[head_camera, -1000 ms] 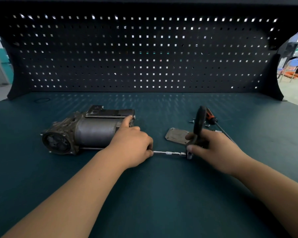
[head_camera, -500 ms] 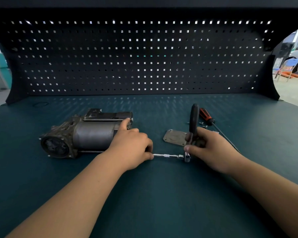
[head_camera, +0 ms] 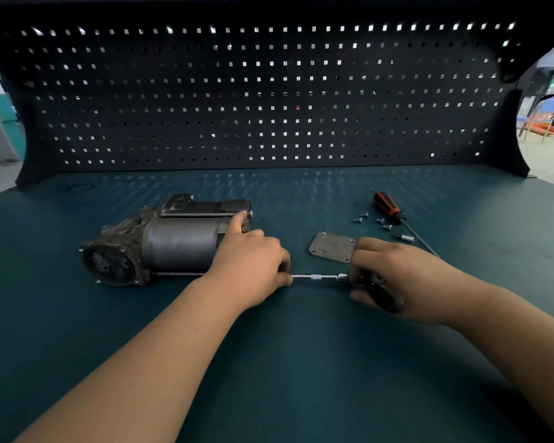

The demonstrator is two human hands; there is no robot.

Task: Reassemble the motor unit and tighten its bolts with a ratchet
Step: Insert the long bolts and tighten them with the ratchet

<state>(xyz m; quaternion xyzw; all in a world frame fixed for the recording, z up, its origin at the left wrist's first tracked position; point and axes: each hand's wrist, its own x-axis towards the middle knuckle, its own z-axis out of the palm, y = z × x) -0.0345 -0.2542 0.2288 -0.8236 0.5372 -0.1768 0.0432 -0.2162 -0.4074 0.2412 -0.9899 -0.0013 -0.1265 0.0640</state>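
The grey motor unit lies on its side at the left of the bench. My left hand rests against its right end, forefinger laid on the housing, the other fingers curled round the near end of a thin chrome extension bar. My right hand grips the black ratchet handle, which points toward me and down. The ratchet head is hidden under my fingers. A flat metal cover plate lies just behind the bar.
An orange-and-black screwdriver lies at the back right, with several loose screws and a small socket bit beside it. A dark pegboard walls off the rear of the green bench.
The ratchet handle, upright a second ago, has swung down toward me in my right hand. My left hand has stayed on the motor's end and the bar.
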